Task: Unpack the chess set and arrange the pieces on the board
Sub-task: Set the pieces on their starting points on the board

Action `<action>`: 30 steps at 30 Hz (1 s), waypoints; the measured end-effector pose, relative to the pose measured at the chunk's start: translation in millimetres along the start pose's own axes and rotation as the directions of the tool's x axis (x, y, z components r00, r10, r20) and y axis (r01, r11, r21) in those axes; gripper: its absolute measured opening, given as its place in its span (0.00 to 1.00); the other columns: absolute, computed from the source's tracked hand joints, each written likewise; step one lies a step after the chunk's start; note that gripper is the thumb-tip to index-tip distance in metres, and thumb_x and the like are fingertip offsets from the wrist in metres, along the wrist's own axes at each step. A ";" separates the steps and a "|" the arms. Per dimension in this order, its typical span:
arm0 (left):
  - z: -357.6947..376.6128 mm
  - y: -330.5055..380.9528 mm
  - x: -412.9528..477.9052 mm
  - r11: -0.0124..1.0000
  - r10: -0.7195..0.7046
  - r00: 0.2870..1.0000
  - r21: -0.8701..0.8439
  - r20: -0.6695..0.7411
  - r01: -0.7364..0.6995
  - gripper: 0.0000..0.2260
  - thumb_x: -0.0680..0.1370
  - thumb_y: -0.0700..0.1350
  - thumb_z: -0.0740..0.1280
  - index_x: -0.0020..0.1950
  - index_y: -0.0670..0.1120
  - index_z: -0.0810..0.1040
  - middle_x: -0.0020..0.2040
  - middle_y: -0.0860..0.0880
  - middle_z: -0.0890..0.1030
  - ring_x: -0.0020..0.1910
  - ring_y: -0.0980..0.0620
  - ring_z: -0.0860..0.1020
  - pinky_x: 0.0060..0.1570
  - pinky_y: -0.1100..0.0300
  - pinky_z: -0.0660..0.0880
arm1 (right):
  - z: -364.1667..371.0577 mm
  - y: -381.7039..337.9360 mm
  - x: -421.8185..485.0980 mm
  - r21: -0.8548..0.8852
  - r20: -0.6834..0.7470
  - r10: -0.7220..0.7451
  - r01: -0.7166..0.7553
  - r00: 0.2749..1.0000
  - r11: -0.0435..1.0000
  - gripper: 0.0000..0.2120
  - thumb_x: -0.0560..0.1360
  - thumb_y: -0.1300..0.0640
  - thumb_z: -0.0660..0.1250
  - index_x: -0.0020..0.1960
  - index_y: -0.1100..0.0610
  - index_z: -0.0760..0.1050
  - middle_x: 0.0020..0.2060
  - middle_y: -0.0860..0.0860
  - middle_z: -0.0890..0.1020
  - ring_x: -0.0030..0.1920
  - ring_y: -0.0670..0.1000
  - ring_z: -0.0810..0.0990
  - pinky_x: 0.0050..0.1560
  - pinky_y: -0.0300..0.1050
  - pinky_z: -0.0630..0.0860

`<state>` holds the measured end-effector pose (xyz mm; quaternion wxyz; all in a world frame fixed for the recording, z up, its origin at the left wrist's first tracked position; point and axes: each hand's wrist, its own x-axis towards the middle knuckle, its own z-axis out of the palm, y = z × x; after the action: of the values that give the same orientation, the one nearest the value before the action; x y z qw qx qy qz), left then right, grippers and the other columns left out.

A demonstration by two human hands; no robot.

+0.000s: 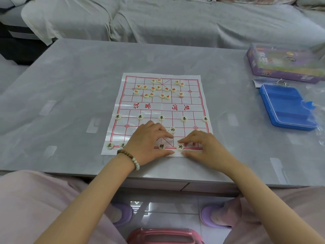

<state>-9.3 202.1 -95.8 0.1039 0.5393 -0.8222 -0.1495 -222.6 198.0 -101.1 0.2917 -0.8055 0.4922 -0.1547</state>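
We see the board (pixel 158 106), a thin white sheet with red lines, lying flat on the grey surface (pixel 70 85), about midway between the left and right edges and reaching almost to the near edge. The red pieces (pixel 158 88) sit in a loose heap on the far half of the board. On the near half, a row of pieces (pixel 161 118) with black letters runs from the board's left edge to its right edge, spaced evenly. Two corner pieces (pixel 109 145) sit side by side at the board's near left corner.

Our left hand (pixel 149 143) lies on the near part of the board, its grip apart: forefinger stretched out, thumb along the board's near edge, and the middle piece (pixel 161 146) lying in the gap between them. A loose piece (pixel 172 130) rests just beyond that forefinger. Our right hand (pixel 202 147) has its grip closed on a piece (pixel 180 147) on the nearest line, forefinger at its far side and thumb at its near side. A bead bracelet (pixel 131 158) circles the left wrist.

Near the right edge lies a blue case (pixel 284 106). A purple box (pixel 284 64) sits beyond it at the far right corner. A sofa (pixel 158 20) under a grey cover stands past the far edge.
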 end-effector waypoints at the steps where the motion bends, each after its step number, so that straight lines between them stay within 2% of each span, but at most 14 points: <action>1: -1.0 -3.6 -3.2 1.000 -0.011 1.000 -0.001 -0.002 0.011 0.21 0.70 0.62 0.66 0.61 0.59 0.74 0.57 0.58 0.73 0.55 0.58 0.66 0.52 0.66 0.60 | 1.1 -1.6 2.1 -0.002 0.014 0.002 -0.002 1.000 1.000 0.13 0.71 0.50 0.72 0.55 0.47 0.80 0.45 0.43 0.78 0.46 0.43 0.76 0.52 0.41 0.73; 5: -1.9 -14.5 -12.3 1.000 -0.029 0.999 -0.002 -0.018 0.029 0.21 0.69 0.63 0.67 0.60 0.59 0.75 0.56 0.59 0.75 0.54 0.58 0.66 0.50 0.65 0.59 | 4.8 -6.8 10.3 -0.102 -0.020 0.013 -0.015 1.000 0.995 0.09 0.70 0.46 0.71 0.49 0.46 0.80 0.43 0.44 0.78 0.44 0.44 0.74 0.54 0.45 0.71; 8: -0.8 -17.6 -15.2 1.000 -0.020 1.000 -0.023 -0.024 0.019 0.20 0.69 0.63 0.67 0.58 0.59 0.76 0.56 0.59 0.76 0.54 0.58 0.67 0.51 0.64 0.58 | 8.7 -10.7 11.4 -0.192 -0.054 0.017 -0.027 0.998 0.981 0.14 0.68 0.40 0.70 0.49 0.47 0.76 0.43 0.43 0.77 0.44 0.44 0.73 0.54 0.42 0.68; 10: -0.4 -17.2 -15.3 1.000 -0.013 1.000 -0.010 -0.009 0.012 0.19 0.69 0.63 0.67 0.58 0.59 0.76 0.56 0.59 0.76 0.54 0.58 0.67 0.51 0.65 0.58 | 6.5 -10.5 10.2 -0.158 -0.027 0.025 -0.029 0.999 0.987 0.18 0.67 0.38 0.70 0.52 0.45 0.75 0.43 0.41 0.76 0.44 0.41 0.71 0.53 0.39 0.67; 12: -0.4 -16.4 -14.2 1.000 -0.014 1.000 0.010 0.012 0.014 0.19 0.70 0.63 0.66 0.58 0.60 0.75 0.57 0.60 0.75 0.55 0.58 0.67 0.51 0.65 0.57 | 1.5 -7.8 9.5 -0.089 0.024 0.014 -0.011 1.000 0.996 0.17 0.67 0.42 0.72 0.54 0.44 0.77 0.44 0.40 0.76 0.44 0.41 0.72 0.53 0.40 0.69; 16: -1.4 -15.7 -12.6 0.999 -0.030 0.999 0.024 0.033 0.029 0.18 0.71 0.63 0.64 0.59 0.60 0.75 0.57 0.61 0.75 0.56 0.59 0.66 0.50 0.65 0.57 | 1.2 -5.6 11.0 -0.032 0.031 0.015 -0.014 0.999 0.999 0.09 0.69 0.50 0.73 0.49 0.46 0.80 0.44 0.43 0.78 0.45 0.42 0.74 0.52 0.41 0.72; 20: -1.1 -15.3 -12.4 0.999 -0.033 0.999 0.013 0.030 0.033 0.17 0.72 0.61 0.64 0.59 0.60 0.76 0.57 0.60 0.75 0.56 0.58 0.66 0.49 0.64 0.57 | 13.2 -8.5 13.2 -0.075 -0.049 0.006 -0.010 0.999 0.997 0.10 0.67 0.46 0.74 0.45 0.46 0.77 0.40 0.43 0.78 0.42 0.43 0.73 0.49 0.42 0.71; 23: -0.3 -17.1 -11.9 0.999 -0.036 0.999 0.013 0.026 0.035 0.16 0.72 0.61 0.65 0.59 0.60 0.76 0.57 0.60 0.75 0.55 0.58 0.66 0.49 0.64 0.57 | 13.8 -8.1 12.0 -0.064 -0.039 0.005 -0.008 0.999 0.998 0.12 0.67 0.44 0.73 0.48 0.45 0.77 0.42 0.43 0.78 0.42 0.43 0.73 0.49 0.41 0.72; 27: -0.2 -18.3 -11.6 0.999 -0.033 0.999 0.003 0.016 0.033 0.15 0.73 0.60 0.65 0.58 0.59 0.76 0.57 0.59 0.75 0.55 0.57 0.66 0.47 0.64 0.56 | 9.1 -6.7 11.2 -0.008 -0.019 0.037 -0.038 0.999 0.999 0.08 0.69 0.46 0.72 0.47 0.44 0.78 0.44 0.40 0.78 0.46 0.43 0.75 0.52 0.41 0.73; 30: 0.9 -18.1 -11.2 0.999 -0.035 0.999 -0.013 -0.002 0.035 0.14 0.72 0.60 0.66 0.56 0.58 0.77 0.56 0.59 0.76 0.55 0.57 0.67 0.48 0.64 0.57 | 12.5 -9.4 12.5 -0.020 -0.046 0.034 -0.035 0.998 0.999 0.07 0.69 0.47 0.73 0.46 0.45 0.79 0.41 0.39 0.77 0.44 0.42 0.74 0.51 0.43 0.72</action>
<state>10.3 205.7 -103.2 0.1056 0.5529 -0.8117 -0.1560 -203.5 194.1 -105.5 0.2746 -0.7960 0.5142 -0.1631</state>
